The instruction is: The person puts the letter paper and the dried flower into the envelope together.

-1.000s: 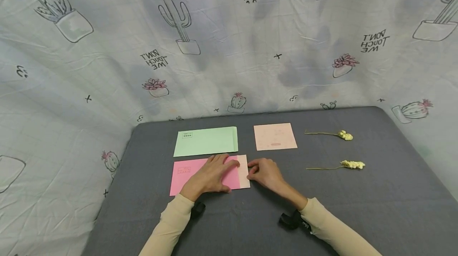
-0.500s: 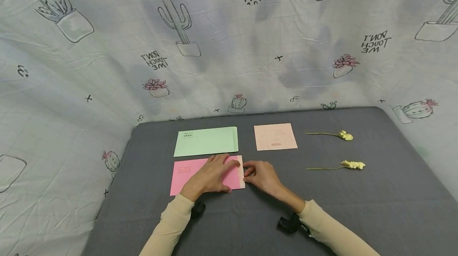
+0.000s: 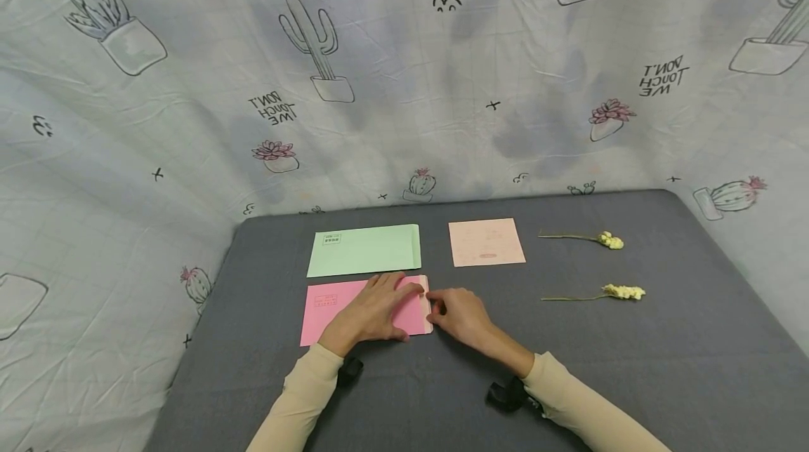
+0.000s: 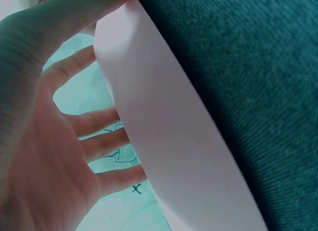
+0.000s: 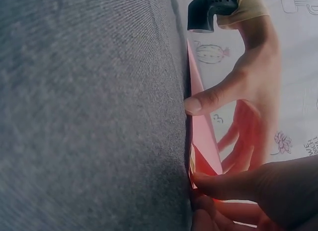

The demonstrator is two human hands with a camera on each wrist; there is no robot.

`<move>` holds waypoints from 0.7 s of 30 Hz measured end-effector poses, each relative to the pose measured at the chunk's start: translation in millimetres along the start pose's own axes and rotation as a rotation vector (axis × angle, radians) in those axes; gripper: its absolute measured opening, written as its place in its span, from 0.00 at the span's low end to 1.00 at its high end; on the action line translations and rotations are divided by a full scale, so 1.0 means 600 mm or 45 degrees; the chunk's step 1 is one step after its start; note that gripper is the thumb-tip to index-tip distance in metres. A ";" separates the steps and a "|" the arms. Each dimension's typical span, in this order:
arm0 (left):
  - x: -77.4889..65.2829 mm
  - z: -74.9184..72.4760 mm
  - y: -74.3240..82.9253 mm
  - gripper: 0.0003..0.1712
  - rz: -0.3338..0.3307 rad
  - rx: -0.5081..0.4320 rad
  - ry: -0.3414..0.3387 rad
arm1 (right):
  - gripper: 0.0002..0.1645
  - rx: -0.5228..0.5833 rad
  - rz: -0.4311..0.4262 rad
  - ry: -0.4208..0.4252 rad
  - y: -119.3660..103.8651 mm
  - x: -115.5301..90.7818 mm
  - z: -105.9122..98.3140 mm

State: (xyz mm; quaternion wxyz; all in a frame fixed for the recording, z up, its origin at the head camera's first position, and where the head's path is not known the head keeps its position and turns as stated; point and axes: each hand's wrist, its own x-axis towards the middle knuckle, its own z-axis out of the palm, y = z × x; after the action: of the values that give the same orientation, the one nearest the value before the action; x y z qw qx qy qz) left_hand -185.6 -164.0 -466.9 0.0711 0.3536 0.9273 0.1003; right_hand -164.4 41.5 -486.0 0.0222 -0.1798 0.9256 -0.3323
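A pink envelope (image 3: 333,303) lies in front of me, its mouth facing right. My left hand (image 3: 374,310) rests across it with fingers spread; the thumb is at the near edge and the fingertips reach over the upper part. In the left wrist view these fingers look fairly straight against the envelope's edge. My right hand (image 3: 465,314) pinches the end of a peach card (image 3: 426,306) with thumb and index finger at the mouth. Most of this card is hidden inside the envelope. In the right wrist view the envelope's mouth (image 5: 204,154) bulges a little around the pinching fingers.
Behind the pink envelope lies a green envelope (image 3: 363,250). A second peach card (image 3: 487,242) is to its right. Two stems with pale yellow flowers (image 3: 610,240) lie on the right. A patterned curtain (image 3: 379,136) hangs behind the grey table (image 3: 404,396).
My right hand has moved left, sliding the peach card deeper into the pink envelope, so a narrower strip shows. The left hand has kept its place.
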 end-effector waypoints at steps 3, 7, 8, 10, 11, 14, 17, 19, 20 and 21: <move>0.000 0.000 -0.001 0.49 0.004 0.013 0.007 | 0.15 -0.023 -0.044 -0.017 -0.001 0.000 -0.002; 0.000 -0.001 -0.001 0.48 0.014 0.017 0.015 | 0.14 -0.022 -0.092 -0.033 0.001 0.001 0.000; 0.000 -0.001 -0.001 0.48 0.014 0.014 0.015 | 0.15 -0.007 -0.103 -0.040 0.002 0.001 0.000; 0.000 -0.002 -0.001 0.48 0.018 0.017 0.017 | 0.16 0.056 -0.119 -0.060 0.004 0.002 0.000; 0.000 -0.002 -0.002 0.48 0.018 0.016 0.014 | 0.17 0.101 -0.124 -0.073 0.005 0.002 -0.001; 0.000 -0.003 -0.002 0.48 0.013 0.016 0.006 | 0.19 0.243 -0.124 -0.130 0.007 0.003 -0.003; -0.001 -0.004 -0.002 0.48 0.010 0.006 0.001 | 0.19 0.357 -0.096 -0.198 0.008 0.004 -0.004; -0.001 -0.004 -0.002 0.48 0.017 0.002 0.008 | 0.18 0.417 -0.072 -0.237 0.007 0.005 -0.004; -0.001 -0.004 -0.002 0.48 0.023 0.000 0.011 | 0.17 0.444 -0.062 -0.253 0.006 0.005 -0.004; -0.001 -0.005 -0.002 0.48 0.024 -0.001 0.011 | 0.16 0.469 -0.052 -0.265 0.006 0.005 -0.004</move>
State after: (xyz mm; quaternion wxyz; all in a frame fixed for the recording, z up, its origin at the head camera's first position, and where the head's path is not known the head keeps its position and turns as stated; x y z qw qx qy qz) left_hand -186.5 -165.4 -464.4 0.0662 0.3618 0.9242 0.1027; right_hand -168.7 44.4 -486.1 0.1435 -0.2249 0.8381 -0.4758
